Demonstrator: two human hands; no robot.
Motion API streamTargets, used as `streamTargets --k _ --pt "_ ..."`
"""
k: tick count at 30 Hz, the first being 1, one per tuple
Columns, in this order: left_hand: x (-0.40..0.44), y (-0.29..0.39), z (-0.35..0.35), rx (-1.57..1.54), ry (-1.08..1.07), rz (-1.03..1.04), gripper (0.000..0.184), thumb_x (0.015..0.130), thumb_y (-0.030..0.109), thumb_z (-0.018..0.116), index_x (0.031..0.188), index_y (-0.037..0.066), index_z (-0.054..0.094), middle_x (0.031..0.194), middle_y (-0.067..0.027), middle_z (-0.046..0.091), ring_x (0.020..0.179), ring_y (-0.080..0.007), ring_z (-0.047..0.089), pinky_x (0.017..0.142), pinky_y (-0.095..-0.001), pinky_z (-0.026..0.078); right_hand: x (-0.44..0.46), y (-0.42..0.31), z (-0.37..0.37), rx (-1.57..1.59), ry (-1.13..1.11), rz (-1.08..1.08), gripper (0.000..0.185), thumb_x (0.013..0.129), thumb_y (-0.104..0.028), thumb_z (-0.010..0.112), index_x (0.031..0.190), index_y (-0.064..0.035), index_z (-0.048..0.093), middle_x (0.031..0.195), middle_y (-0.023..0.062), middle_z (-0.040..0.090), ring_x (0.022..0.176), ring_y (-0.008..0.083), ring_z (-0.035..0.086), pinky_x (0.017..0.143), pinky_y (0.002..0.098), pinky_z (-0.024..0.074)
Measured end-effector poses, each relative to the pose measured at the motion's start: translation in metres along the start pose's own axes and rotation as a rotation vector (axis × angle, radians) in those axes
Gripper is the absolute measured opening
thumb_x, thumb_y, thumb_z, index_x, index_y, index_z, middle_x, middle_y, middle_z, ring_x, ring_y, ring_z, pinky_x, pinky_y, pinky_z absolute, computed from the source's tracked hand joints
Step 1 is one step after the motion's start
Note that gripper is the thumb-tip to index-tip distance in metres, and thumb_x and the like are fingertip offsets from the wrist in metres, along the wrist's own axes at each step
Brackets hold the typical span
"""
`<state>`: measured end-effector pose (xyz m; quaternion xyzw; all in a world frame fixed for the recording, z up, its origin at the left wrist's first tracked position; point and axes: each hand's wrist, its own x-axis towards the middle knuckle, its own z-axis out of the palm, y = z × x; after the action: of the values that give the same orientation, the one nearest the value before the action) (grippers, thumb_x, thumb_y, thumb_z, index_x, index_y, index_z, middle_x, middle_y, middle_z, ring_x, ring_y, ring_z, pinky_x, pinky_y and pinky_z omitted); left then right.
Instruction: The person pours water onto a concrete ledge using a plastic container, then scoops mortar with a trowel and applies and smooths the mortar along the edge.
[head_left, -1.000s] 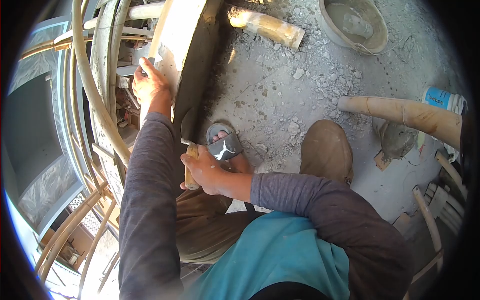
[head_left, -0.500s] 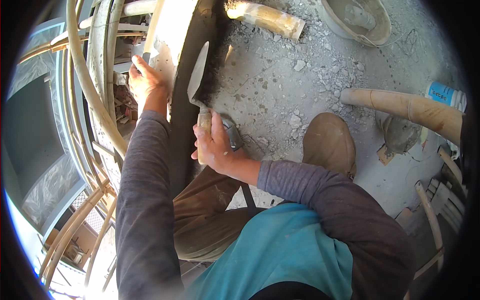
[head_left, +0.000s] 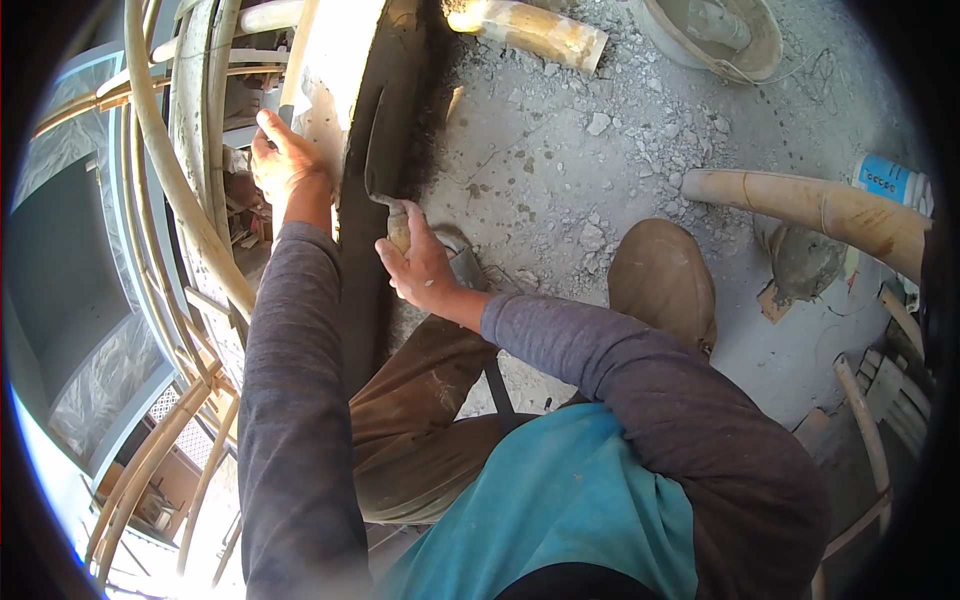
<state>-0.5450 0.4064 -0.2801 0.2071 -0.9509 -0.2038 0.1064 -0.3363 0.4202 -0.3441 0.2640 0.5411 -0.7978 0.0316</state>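
Observation:
My right hand is wrapped round the handle of a trowel. The blade lies along the dark, damp-looking inner face of a low wall, its tip toward the far end. My left hand rests at the wall's pale, sunlit top, near the outer edge. Its upper finger or thumb is stretched out and the others bend toward the outer side, partly out of sight. Close to those fingers a narrow wooden strip runs along the edge.
Bamboo poles stand outside the wall on the left. Rubble covers the floor, with a broken pipe-like piece, a bucket and a thick pole at right. A blue-labelled container stands beyond. A metal object sits behind my right hand.
My right hand has shifted slightly up and left. The trowel blade has turned from facing me to lying edge-on against the wall's inner face. My left hand has barely moved.

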Motion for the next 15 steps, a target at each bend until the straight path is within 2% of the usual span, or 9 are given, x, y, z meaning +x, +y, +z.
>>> streamTargets --k 5,7,8,9,11,15 --pt "0.006 -0.007 0.004 -0.001 0.003 0.02 0.076 0.093 0.068 0.029 0.125 0.007 0.062 0.123 -0.0177 0.063 0.117 -0.0347 0.057 0.101 -0.0466 0.041 -0.035 -0.006 -0.011 -0.052 -0.107 -0.215 0.064 0.094 -0.025 0.061 0.145 -0.0049 0.027 0.098 0.0134 0.055 0.065 0.0157 0.058 0.053 0.0306 0.0529" --pt "0.0 0.0 -0.004 -0.005 -0.05 -0.014 0.077 0.093 0.068 0.028 0.127 0.006 0.061 0.124 -0.0186 0.062 0.118 -0.0346 0.056 0.101 -0.0467 0.041 -0.048 -0.032 -0.023 0.099 -0.117 0.142 0.059 0.093 -0.021 0.058 0.142 -0.0035 0.031 0.113 0.0226 0.054 0.087 0.0282 0.066 0.068 0.0342 0.0547" --pt "-0.001 -0.001 -0.004 0.004 -0.025 0.033 0.077 0.093 0.068 0.028 0.128 0.006 0.06 0.126 -0.0189 0.061 0.119 -0.0344 0.056 0.102 -0.0466 0.041 -0.046 -0.025 -0.021 0.13 -0.033 0.165 0.059 0.093 -0.021 0.058 0.143 -0.0056 0.031 0.105 0.0174 0.054 0.071 0.0209 0.064 0.049 0.0291 0.0547" --pt "-0.001 -0.001 -0.004 -0.008 -0.014 0.011 0.078 0.093 0.068 0.029 0.128 0.006 0.06 0.127 -0.0184 0.06 0.119 -0.0343 0.056 0.102 -0.046 0.041 -0.044 -0.021 -0.016 0.135 -0.043 0.17 0.059 0.093 -0.021 0.058 0.143 -0.0056 0.031 0.105 0.0174 0.054 0.071 0.0209 0.064 0.049 0.0291 0.0547" --pt "0.001 -0.001 -0.002 -0.04 -0.024 -0.005 0.078 0.092 0.07 0.029 0.127 0.007 0.06 0.128 -0.0182 0.06 0.118 -0.0343 0.056 0.102 -0.0457 0.041 -0.039 -0.018 -0.011 0.274 0.018 0.385 0.06 0.092 -0.022 0.059 0.142 -0.006 0.03 0.105 0.0172 0.054 0.072 0.0231 0.063 0.048 0.0326 0.0587" --pt "0.001 -0.004 -0.001 -0.027 -0.005 0.009 0.079 0.091 0.071 0.029 0.127 0.007 0.06 0.128 -0.0179 0.06 0.119 -0.0344 0.056 0.103 -0.0457 0.04 -0.048 -0.034 0.021 0.364 -0.102 0.435 0.064 0.092 -0.023 0.06 0.143 -0.0058 0.026 0.109 0.0188 0.054 0.078 0.0277 0.065 0.048 0.0349 0.0599"
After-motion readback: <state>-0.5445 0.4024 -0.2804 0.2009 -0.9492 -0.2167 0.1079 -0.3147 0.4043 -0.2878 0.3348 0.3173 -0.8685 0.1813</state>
